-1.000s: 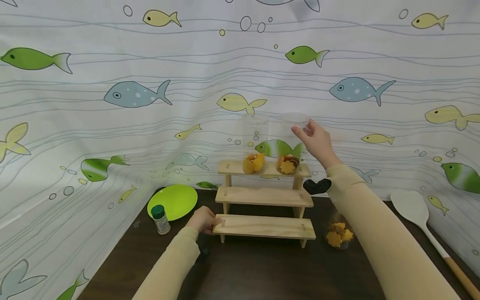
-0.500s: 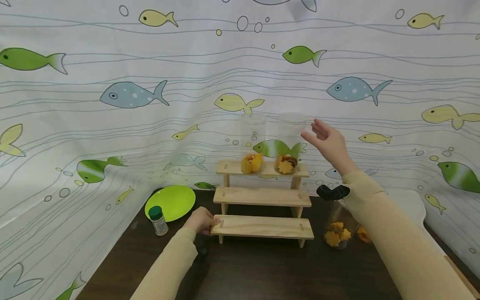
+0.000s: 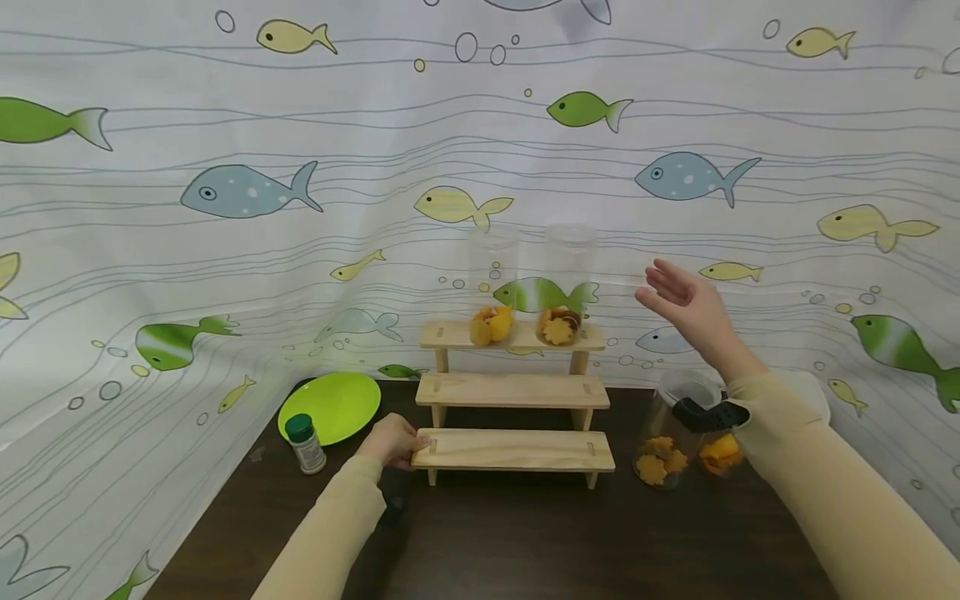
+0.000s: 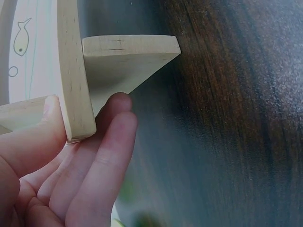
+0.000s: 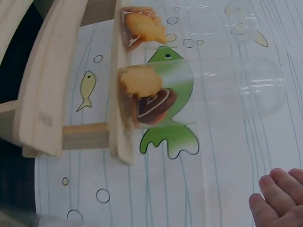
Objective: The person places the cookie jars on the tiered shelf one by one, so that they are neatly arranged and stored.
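My left hand grips the left end of the lowest step of a three-tier wooden stand. In the left wrist view, the thumb lies on top of the board and the fingers are underneath. Two clear jars with cookies in the bottom stand upright on the top step: a left jar and a right jar. A chocolate cookie shows among the pale ones in the right jar. To the right of these jars, my right hand is in the air, fingers extended, holding nothing.
Right of the stand, a clear jar of cookies stands on the dark table; another jar is partly behind my right wrist. At left are a lime-green plate and a green-capped shaker. A fish-print curtain hangs behind.
My right hand has let go of the right jar's upper part on the top step and moved away to the right. My left hand keeps its grip on the lowest step.
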Motion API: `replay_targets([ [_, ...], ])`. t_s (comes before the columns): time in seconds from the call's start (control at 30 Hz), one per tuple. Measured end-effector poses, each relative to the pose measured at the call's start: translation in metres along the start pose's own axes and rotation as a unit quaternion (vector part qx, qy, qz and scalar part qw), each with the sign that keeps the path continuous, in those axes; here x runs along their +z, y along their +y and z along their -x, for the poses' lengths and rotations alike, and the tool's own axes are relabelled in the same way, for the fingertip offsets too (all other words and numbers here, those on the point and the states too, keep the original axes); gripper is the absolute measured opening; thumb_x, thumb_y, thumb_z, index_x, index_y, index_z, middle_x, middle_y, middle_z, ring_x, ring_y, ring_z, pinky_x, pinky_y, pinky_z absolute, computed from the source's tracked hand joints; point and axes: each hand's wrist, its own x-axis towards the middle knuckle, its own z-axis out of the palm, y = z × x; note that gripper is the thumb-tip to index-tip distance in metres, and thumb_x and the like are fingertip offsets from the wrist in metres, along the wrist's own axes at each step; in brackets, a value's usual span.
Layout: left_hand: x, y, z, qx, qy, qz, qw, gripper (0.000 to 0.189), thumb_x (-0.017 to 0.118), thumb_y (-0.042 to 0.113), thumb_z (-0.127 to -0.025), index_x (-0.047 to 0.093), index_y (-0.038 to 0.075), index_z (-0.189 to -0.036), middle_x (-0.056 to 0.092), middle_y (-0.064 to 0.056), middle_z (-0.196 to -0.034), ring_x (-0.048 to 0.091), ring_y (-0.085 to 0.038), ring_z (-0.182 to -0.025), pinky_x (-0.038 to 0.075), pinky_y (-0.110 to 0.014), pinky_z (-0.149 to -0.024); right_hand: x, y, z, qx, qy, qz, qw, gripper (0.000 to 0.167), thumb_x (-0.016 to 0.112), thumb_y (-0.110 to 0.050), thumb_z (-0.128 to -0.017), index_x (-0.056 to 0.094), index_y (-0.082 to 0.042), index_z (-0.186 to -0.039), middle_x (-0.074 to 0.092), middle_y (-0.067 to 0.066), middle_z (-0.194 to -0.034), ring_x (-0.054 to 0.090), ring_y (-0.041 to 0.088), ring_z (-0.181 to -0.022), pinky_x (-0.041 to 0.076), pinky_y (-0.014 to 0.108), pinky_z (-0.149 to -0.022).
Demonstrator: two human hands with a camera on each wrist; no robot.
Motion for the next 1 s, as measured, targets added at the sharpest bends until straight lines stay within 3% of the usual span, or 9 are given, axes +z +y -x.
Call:
replay_targets([
  [0.17, -0.001, -0.001, -0.002, 0.001, -0.001, -0.016, 0.9999, 0.030, 0.067, 0.010, -0.089, 0.063, -0.016, -0.104, 0.065, -0.017, -0.080, 0.067, -0.021, -0.065, 0.060, -0.036, -0.062, -0.005, 0.016, 0.015, -0.001, -0.019, 0.017, 0.9997, 0.069, 0.059, -0.032, -0.094, 0.026, -0.011, -0.150, 0.035, 0.014, -0.150, 0.036, 0.034, -0.135, 0.042, 0.006, -0.090],
  [0.5, -0.001, 0.003, 0.003, 0.004, -0.007, -0.027, 0.9996, 0.031, 0.066, 0.010, -0.089, 0.061, -0.017, -0.104, 0.064, -0.018, -0.079, 0.065, -0.019, -0.062, 0.059, -0.035, -0.061, -0.017, 0.046, 0.044, -0.024, -0.041, 0.037, 0.9982, 0.064, 0.059, -0.023, -0.095, 0.028, -0.012, -0.150, 0.036, 0.019, -0.147, 0.038, 0.038, -0.131, 0.041, 0.003, -0.086],
  [0.6, -0.001, 0.002, 0.002, 0.004, -0.009, -0.024, 0.9997, 0.031, 0.065, 0.010, -0.090, 0.061, -0.018, -0.105, 0.064, -0.018, -0.079, 0.063, -0.017, -0.060, 0.059, -0.034, -0.061, -0.019, 0.054, 0.052, -0.021, -0.049, 0.033, 0.9980, 0.063, 0.059, -0.021, -0.095, 0.029, -0.014, -0.150, 0.036, 0.018, -0.148, 0.040, 0.029, -0.133, 0.041, 0.003, -0.086],
  [0.73, -0.001, 0.002, 0.003, 0.001, -0.010, -0.021, 0.9997, 0.032, 0.065, 0.009, -0.090, 0.059, -0.019, -0.105, 0.064, -0.019, -0.080, 0.066, -0.020, -0.063, 0.059, -0.034, -0.061, -0.018, 0.067, 0.062, -0.021, -0.047, -0.003, 0.9987, 0.062, 0.059, -0.017, -0.095, 0.030, -0.013, -0.149, 0.036, 0.018, -0.148, 0.043, -0.003, -0.126, 0.041, 0.004, -0.088],
  [0.8, 0.000, 0.002, 0.002, -0.001, -0.007, -0.021, 0.9997, 0.032, 0.065, 0.008, -0.090, 0.059, -0.019, -0.106, 0.064, -0.020, -0.080, 0.067, -0.022, -0.065, 0.059, -0.035, -0.062, -0.016, 0.074, 0.066, -0.024, -0.046, -0.018, 0.9985, 0.062, 0.059, -0.014, -0.095, 0.030, -0.011, -0.149, 0.035, 0.019, -0.148, 0.042, -0.009, -0.122, 0.040, 0.004, -0.089],
  [0.83, 0.000, 0.002, 0.002, -0.002, -0.006, -0.021, 0.9997, 0.032, 0.065, 0.008, -0.090, 0.059, -0.019, -0.106, 0.064, -0.020, -0.080, 0.068, -0.023, -0.065, 0.059, -0.035, -0.062, -0.015, 0.077, 0.068, -0.022, -0.047, -0.019, 0.9985, 0.062, 0.060, -0.014, -0.094, 0.029, -0.010, -0.149, 0.034, 0.019, -0.148, 0.042, -0.008, -0.123, 0.040, 0.003, -0.089],
  [1.0, 0.002, 0.002, 0.000, -0.005, -0.006, -0.021, 0.9997, 0.031, 0.064, 0.009, -0.090, 0.059, -0.018, -0.105, 0.064, -0.019, -0.080, 0.067, -0.022, -0.065, 0.060, -0.036, -0.063, -0.012, 0.088, 0.076, -0.017, -0.055, 0.007, 0.9983, 0.067, 0.062, -0.015, -0.093, 0.026, -0.009, -0.150, 0.031, 0.021, -0.149, 0.036, 0.025, -0.136, 0.038, 0.001, -0.089],
])
